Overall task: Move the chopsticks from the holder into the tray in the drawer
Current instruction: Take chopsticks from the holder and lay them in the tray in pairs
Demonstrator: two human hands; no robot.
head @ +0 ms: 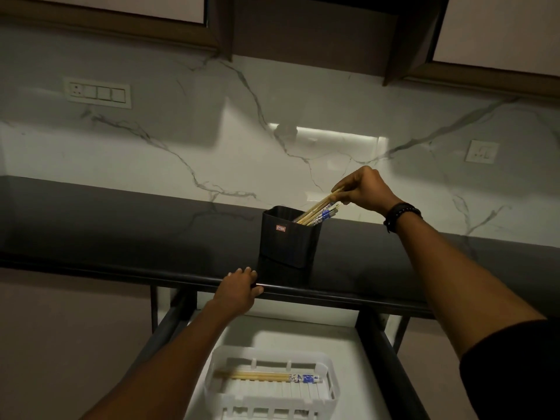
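Fingers [337,194] of the right hand [363,189] pinch the top ends of the chopsticks [318,211]. The bundle leans right out of the black holder [289,237] on the dark countertop [121,225]. Lower ends are hidden inside and the count is unclear. Left hand [238,291] rests on the countertop's front edge, fingers lying loose, gripping nothing. The open drawer [351,353] below holds a white slotted tray [331,386]. Two or so laid chopsticks [266,376] lie crosswise in it, blurred. The tray's near edge is cut off.
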